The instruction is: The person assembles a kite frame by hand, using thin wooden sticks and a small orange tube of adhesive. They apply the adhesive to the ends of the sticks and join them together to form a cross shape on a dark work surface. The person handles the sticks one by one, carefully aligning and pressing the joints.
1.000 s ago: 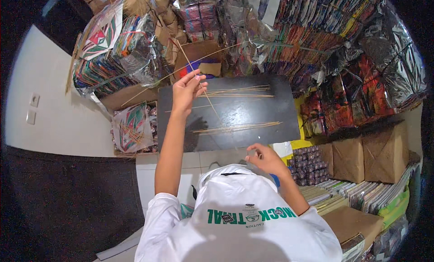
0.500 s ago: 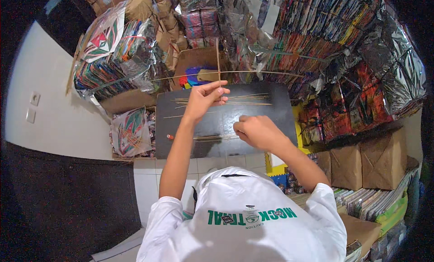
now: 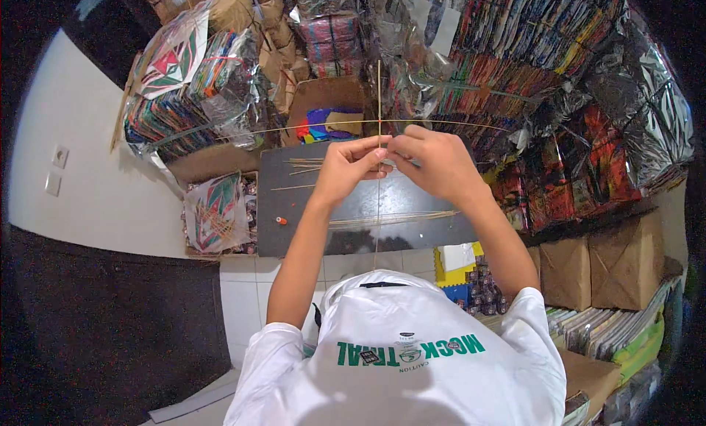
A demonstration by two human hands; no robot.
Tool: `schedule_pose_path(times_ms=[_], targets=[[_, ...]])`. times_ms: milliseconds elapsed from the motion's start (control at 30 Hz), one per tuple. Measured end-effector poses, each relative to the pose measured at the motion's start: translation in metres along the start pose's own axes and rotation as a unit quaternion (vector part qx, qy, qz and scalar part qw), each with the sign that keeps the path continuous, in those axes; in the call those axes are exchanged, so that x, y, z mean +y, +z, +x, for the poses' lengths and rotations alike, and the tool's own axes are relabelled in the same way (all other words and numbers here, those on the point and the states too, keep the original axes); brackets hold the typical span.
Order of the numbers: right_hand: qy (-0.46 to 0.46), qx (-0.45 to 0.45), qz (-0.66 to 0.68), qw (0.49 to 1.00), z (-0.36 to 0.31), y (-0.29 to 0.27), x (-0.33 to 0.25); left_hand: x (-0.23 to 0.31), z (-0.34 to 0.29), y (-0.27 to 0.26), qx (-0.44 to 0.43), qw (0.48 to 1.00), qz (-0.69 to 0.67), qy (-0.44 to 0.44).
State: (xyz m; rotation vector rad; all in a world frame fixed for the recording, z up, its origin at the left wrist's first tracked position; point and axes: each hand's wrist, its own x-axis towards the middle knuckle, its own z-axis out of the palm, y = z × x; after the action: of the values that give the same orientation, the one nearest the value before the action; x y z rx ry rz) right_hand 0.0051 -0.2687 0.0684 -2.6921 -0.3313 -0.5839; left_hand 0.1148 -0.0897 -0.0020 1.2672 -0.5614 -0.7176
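Note:
Over the low table, my left hand [image 3: 344,168] pinches the upright of a cross of two thin sticks [image 3: 379,95]. The long crosspiece spans far to both sides and bows slightly, and the upright runs down past my fingers toward my shirt. Close beside it, my right hand [image 3: 441,161] is closed, with its fingertips meeting the left ones near the upright. What those right fingertips pinch is too small to make out. Beneath my hands, loose thin sticks [image 3: 412,218] lie on the dark table [image 3: 294,238], along with a small orange spool-like piece [image 3: 281,221].
Beyond the table stands an open cardboard box [image 3: 323,95] with colourful material inside. Tall plastic-wrapped stacks [image 3: 500,73] rise behind and to the right. A box with a printed sheet [image 3: 213,213] is at the left, and brown paper packages [image 3: 625,260] sit at the right.
My right hand has risen from low over the table to meet my left hand at the upright. The stick cross and my left hand have shifted slightly right.

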Motion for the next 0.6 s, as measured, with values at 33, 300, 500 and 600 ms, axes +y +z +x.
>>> schedule_pose_path(times_ms=[33,300,500,600], targets=[[0.003,0.013,0.003,1.0,0.0,0.002,0.001,0.001,-0.001,0.001,0.0,1.0,-0.001,0.001],[0.011,0.067,0.002,0.998,-0.004,0.008,-0.004,0.006,-0.014,0.006,-0.012,1.0,-0.007,0.013],[0.03,0.08,0.004,0.996,-0.004,0.011,-0.017,0.006,-0.022,0.003,-0.017,1.0,0.008,0.022],[0.032,0.089,0.017,0.995,-0.005,0.014,-0.022,0.007,-0.026,0.002,-0.024,0.999,0.008,0.031]])
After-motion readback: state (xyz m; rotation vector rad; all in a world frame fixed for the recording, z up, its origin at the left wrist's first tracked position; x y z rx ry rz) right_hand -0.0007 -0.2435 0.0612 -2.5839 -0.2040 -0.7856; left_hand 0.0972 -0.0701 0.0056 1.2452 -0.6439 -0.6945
